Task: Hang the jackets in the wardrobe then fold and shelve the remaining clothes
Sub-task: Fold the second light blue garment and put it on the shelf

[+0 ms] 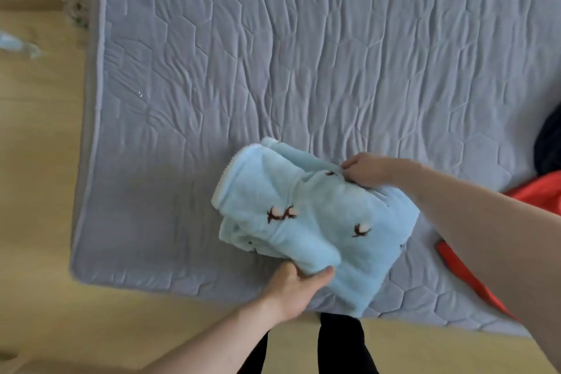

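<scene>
Floor: pale wood floor (39, 191) borders the bed at 9 and 6 o'clock.
Mattress: grey quilted mattress (303, 55) fills most of the view; its corner lies at 7 o'clock, with broad bare quilting from 10 to 2 o'clock.
Fleece garment: folded light-blue fleece garment (306, 222) with small dark embroidered motifs, lying near the mattress's near edge at 6 o'clock; long axis runs from 10 to 4 o'clock; no legible writing.
Red garment: red garment (543, 191) at 3 to 4 o'clock, beside a dark cloth (549, 143).
Left hand: left hand (299, 288) grips the fold's near edge, thumb on top.
Right hand: right hand (368, 168) pinches the far edge; hands well apart.
</scene>
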Demonstrator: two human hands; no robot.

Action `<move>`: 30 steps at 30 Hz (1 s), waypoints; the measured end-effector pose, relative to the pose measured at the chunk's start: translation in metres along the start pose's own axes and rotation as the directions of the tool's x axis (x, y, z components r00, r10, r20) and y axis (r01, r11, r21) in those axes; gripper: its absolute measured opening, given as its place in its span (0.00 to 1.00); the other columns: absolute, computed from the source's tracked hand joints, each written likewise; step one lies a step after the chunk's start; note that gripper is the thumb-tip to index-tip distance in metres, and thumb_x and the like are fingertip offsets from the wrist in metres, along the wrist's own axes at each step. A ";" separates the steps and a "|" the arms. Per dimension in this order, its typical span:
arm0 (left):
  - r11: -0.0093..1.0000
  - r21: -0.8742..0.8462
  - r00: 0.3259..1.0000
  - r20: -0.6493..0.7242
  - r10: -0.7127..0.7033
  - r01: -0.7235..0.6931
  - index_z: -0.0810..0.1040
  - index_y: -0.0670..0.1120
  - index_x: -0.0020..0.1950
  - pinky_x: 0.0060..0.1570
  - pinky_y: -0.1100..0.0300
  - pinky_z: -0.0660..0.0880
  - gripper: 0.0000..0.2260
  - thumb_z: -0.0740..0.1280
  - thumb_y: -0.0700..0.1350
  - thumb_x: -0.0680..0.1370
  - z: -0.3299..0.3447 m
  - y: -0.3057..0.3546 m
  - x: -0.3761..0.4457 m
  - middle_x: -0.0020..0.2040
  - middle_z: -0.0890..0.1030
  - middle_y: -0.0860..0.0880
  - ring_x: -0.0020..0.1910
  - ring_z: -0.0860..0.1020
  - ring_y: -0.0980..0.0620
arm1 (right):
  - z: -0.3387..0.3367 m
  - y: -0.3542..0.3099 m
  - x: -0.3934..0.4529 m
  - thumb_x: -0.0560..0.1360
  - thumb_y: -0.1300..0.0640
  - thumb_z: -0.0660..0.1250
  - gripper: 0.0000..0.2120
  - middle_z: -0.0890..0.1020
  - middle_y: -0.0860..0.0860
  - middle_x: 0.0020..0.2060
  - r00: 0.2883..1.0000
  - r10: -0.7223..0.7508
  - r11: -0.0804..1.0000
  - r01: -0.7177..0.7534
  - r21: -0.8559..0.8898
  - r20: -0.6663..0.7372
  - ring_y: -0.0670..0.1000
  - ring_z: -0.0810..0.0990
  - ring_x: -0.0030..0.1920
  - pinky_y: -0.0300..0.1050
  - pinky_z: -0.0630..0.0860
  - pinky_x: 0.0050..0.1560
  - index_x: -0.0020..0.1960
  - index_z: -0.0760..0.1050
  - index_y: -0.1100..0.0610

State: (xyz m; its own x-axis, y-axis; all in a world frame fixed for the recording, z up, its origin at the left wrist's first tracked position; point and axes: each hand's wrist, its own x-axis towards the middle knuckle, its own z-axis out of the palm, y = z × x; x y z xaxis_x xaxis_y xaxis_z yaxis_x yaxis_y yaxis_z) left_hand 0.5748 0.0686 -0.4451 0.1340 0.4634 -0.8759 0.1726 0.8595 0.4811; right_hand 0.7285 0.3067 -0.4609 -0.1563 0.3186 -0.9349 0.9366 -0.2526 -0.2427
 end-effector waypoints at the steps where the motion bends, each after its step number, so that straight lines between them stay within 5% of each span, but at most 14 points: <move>1: 0.982 0.185 0.997 0.064 -0.044 0.032 0.85 0.52 0.50 0.53 0.62 0.77 0.16 0.70 0.63 0.76 0.000 -0.001 -0.001 0.49 0.85 0.61 0.52 0.82 0.61 | 0.008 0.006 0.002 0.82 0.54 0.60 0.18 0.79 0.54 0.66 0.999 -0.005 1.000 0.005 -0.002 -0.046 0.55 0.78 0.61 0.43 0.73 0.60 0.70 0.77 0.53; 3: 0.873 0.488 0.988 0.124 -0.092 0.020 0.76 0.49 0.35 0.40 0.58 0.71 0.22 0.65 0.65 0.78 -0.007 0.006 0.001 0.34 0.78 0.57 0.36 0.76 0.57 | 0.022 0.019 0.003 0.80 0.48 0.65 0.20 0.79 0.51 0.66 0.975 0.005 0.993 0.023 0.120 -0.223 0.53 0.79 0.59 0.42 0.73 0.56 0.71 0.75 0.49; 6: 0.722 0.676 0.976 0.218 -0.007 -0.146 0.74 0.48 0.32 0.40 0.56 0.72 0.21 0.67 0.62 0.77 -0.028 0.046 0.006 0.29 0.74 0.54 0.30 0.72 0.55 | 0.040 0.040 -0.007 0.76 0.41 0.70 0.27 0.77 0.48 0.70 0.879 0.062 0.921 0.132 0.366 -0.473 0.53 0.75 0.69 0.44 0.69 0.63 0.74 0.72 0.46; 9: 0.621 0.723 0.926 0.069 0.372 -0.304 0.82 0.54 0.53 0.55 0.55 0.78 0.13 0.74 0.59 0.73 -0.065 0.102 0.016 0.51 0.83 0.59 0.51 0.80 0.57 | 0.060 0.062 -0.032 0.74 0.34 0.69 0.33 0.73 0.49 0.73 0.805 0.159 0.817 0.217 0.533 -0.572 0.52 0.72 0.73 0.49 0.68 0.71 0.76 0.67 0.42; 11: 0.413 0.840 0.854 0.106 0.510 -0.351 0.73 0.57 0.69 0.68 0.53 0.71 0.34 0.76 0.66 0.67 -0.095 0.133 0.034 0.69 0.74 0.57 0.68 0.72 0.53 | 0.082 0.077 -0.051 0.72 0.30 0.69 0.40 0.69 0.48 0.76 0.808 0.225 0.756 0.208 0.620 -0.545 0.51 0.69 0.75 0.56 0.68 0.74 0.78 0.61 0.41; 14: 0.208 0.964 0.970 0.121 0.212 -0.165 0.46 0.55 0.83 0.80 0.44 0.51 0.66 0.75 0.76 0.56 -0.129 0.151 0.068 0.83 0.47 0.53 0.82 0.46 0.45 | 0.118 0.092 -0.073 0.63 0.26 0.73 0.42 0.77 0.43 0.68 0.838 0.313 0.601 0.190 0.776 -0.447 0.47 0.77 0.67 0.53 0.75 0.67 0.73 0.65 0.38; 16: 0.169 0.982 0.996 0.087 -0.004 -0.085 0.35 0.55 0.82 0.80 0.39 0.46 0.74 0.76 0.77 0.50 -0.140 0.143 0.090 0.83 0.39 0.54 0.82 0.37 0.42 | 0.138 0.097 -0.077 0.60 0.26 0.75 0.36 0.82 0.39 0.58 0.861 0.334 0.495 0.185 0.849 -0.382 0.44 0.82 0.59 0.47 0.79 0.58 0.63 0.69 0.35; 18: 0.141 0.988 0.990 0.075 -0.118 -0.058 0.33 0.54 0.82 0.80 0.39 0.47 0.76 0.79 0.74 0.49 -0.142 0.128 0.104 0.84 0.40 0.53 0.82 0.39 0.41 | 0.154 0.102 -0.074 0.62 0.29 0.77 0.38 0.82 0.41 0.59 0.889 0.323 0.407 0.180 0.895 -0.325 0.46 0.83 0.58 0.50 0.80 0.60 0.67 0.69 0.40; 21: 0.319 0.946 0.990 0.092 -0.105 -0.054 0.47 0.53 0.83 0.78 0.44 0.58 0.67 0.84 0.61 0.55 -0.132 0.100 0.107 0.83 0.51 0.53 0.81 0.55 0.44 | 0.165 0.102 -0.069 0.63 0.35 0.79 0.33 0.82 0.43 0.60 0.905 0.313 0.365 0.164 0.916 -0.287 0.46 0.82 0.58 0.49 0.79 0.59 0.63 0.70 0.38; 25: 0.726 0.687 0.994 0.063 -0.093 0.024 0.75 0.55 0.71 0.60 0.52 0.78 0.40 0.83 0.50 0.60 -0.130 0.070 0.103 0.64 0.81 0.51 0.59 0.80 0.50 | 0.159 0.103 -0.065 0.59 0.31 0.80 0.31 0.83 0.41 0.56 0.911 0.337 0.337 0.117 0.934 -0.236 0.46 0.83 0.55 0.47 0.79 0.53 0.57 0.71 0.34; 27: 0.858 0.510 0.996 0.019 -0.089 0.067 0.79 0.55 0.62 0.53 0.55 0.80 0.33 0.84 0.51 0.59 -0.139 0.062 0.097 0.55 0.85 0.52 0.53 0.83 0.52 | 0.156 0.108 -0.061 0.56 0.29 0.79 0.39 0.83 0.42 0.55 0.914 0.341 0.325 0.104 0.940 -0.219 0.48 0.84 0.54 0.48 0.79 0.53 0.62 0.72 0.37; 30: 0.970 0.238 0.988 -0.156 -0.018 0.056 0.75 0.56 0.63 0.55 0.53 0.80 0.38 0.84 0.57 0.56 -0.146 0.047 0.082 0.57 0.83 0.53 0.55 0.82 0.52 | 0.155 0.111 -0.058 0.55 0.27 0.79 0.38 0.84 0.42 0.55 0.916 0.342 0.328 0.093 0.940 -0.210 0.49 0.84 0.53 0.49 0.81 0.51 0.61 0.72 0.37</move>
State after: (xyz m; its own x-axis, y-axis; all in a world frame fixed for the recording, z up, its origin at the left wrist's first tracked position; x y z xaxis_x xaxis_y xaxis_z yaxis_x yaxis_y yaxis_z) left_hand 0.4510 0.1783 -0.4992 -0.0232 0.4755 -0.8794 0.4066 0.8081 0.4262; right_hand 0.7928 0.1189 -0.4734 0.2428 0.3971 -0.8851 -0.0023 -0.9121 -0.4099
